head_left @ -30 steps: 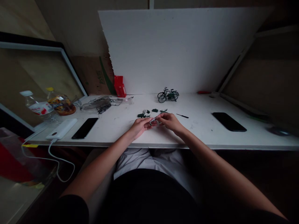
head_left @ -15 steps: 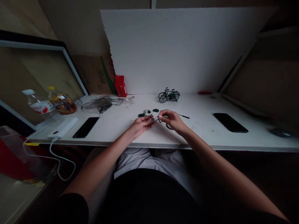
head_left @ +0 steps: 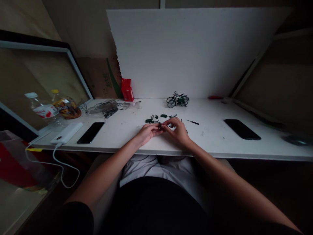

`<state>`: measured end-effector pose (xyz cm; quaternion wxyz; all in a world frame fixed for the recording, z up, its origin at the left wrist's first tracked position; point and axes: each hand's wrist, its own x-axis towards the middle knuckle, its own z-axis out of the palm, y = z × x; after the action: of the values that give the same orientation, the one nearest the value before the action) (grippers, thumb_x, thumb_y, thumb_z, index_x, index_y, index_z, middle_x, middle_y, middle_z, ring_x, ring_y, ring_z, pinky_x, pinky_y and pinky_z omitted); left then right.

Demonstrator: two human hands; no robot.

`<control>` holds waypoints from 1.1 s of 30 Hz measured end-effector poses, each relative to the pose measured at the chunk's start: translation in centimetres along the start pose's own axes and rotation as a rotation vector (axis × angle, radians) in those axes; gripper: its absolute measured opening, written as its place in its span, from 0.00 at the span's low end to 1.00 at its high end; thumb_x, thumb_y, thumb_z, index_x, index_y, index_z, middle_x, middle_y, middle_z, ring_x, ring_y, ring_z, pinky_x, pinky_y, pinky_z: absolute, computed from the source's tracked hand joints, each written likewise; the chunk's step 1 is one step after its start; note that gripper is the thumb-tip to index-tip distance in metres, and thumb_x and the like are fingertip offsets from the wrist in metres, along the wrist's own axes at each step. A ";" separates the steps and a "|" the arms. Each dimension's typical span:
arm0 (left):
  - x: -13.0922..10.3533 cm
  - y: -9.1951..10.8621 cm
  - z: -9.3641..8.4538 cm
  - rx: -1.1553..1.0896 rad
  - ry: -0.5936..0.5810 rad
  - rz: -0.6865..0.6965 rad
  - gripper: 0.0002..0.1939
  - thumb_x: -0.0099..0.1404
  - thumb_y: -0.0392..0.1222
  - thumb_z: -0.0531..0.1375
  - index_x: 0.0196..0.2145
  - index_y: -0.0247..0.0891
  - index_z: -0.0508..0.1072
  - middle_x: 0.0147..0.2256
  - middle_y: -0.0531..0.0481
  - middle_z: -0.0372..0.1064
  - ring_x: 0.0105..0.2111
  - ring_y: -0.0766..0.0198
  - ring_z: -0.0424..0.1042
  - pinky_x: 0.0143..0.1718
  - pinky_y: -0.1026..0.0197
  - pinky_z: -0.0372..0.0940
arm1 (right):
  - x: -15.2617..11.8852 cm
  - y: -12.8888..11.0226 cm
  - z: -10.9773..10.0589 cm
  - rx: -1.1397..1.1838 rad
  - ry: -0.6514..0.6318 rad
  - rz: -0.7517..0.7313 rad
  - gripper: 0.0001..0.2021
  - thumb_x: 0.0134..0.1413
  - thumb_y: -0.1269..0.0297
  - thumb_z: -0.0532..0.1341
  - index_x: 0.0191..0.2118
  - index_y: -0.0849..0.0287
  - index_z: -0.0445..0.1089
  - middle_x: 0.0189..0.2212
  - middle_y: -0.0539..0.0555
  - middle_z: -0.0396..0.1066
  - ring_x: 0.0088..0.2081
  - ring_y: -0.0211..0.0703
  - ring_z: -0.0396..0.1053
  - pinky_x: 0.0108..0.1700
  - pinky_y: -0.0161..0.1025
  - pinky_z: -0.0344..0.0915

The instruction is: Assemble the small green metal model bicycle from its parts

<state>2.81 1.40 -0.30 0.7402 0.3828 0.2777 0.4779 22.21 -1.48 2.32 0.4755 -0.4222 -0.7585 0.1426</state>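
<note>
My left hand (head_left: 146,133) is closed, fingers pinching a small dark part (head_left: 159,125) above the desk's front half. My right hand (head_left: 179,132) meets it there, thumb and forefinger pinched at the same part. The part's exact shape is too small and too covered to make out. Just behind my hands lie several dark green pieces, among them a blocky one (head_left: 148,120) and a small flat one (head_left: 163,115). Thin parts and a wheel-like ring are partly hidden by my right hand. A thin black screwdriver (head_left: 192,122) rests to its right.
Miniature bicycles (head_left: 178,100) stand at the back. A phone (head_left: 90,133) lies left, another dark phone (head_left: 242,129) right. On the left are a white power bank (head_left: 67,133) with cable, bottles (head_left: 66,106) and plastic wrapping (head_left: 107,108). A red box (head_left: 127,89) stands behind.
My right hand has moved slightly left, its fingertips now against the part in my left hand. The thin piece seen between its fingers is now hidden. More of the screwdriver shows.
</note>
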 end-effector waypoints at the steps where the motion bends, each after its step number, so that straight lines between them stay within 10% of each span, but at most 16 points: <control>1: 0.0 0.0 0.0 -0.020 0.007 0.003 0.06 0.63 0.26 0.63 0.35 0.29 0.81 0.37 0.39 0.81 0.39 0.58 0.81 0.56 0.49 0.72 | -0.1 0.2 0.1 0.000 -0.007 0.000 0.10 0.66 0.52 0.66 0.37 0.51 0.77 0.39 0.56 0.79 0.45 0.53 0.72 0.49 0.49 0.66; 33: 0.1 -0.4 -0.3 0.088 -0.059 0.040 0.07 0.67 0.36 0.69 0.40 0.29 0.82 0.41 0.38 0.81 0.43 0.57 0.79 0.60 0.46 0.68 | -0.2 1.4 0.6 -0.037 -0.053 -0.157 0.08 0.64 0.56 0.69 0.36 0.54 0.78 0.36 0.55 0.79 0.44 0.53 0.71 0.51 0.52 0.64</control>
<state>2.81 1.52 -0.86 0.7207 0.4346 0.2687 0.4685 22.38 -0.68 1.06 0.4572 -0.3664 -0.8039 0.1018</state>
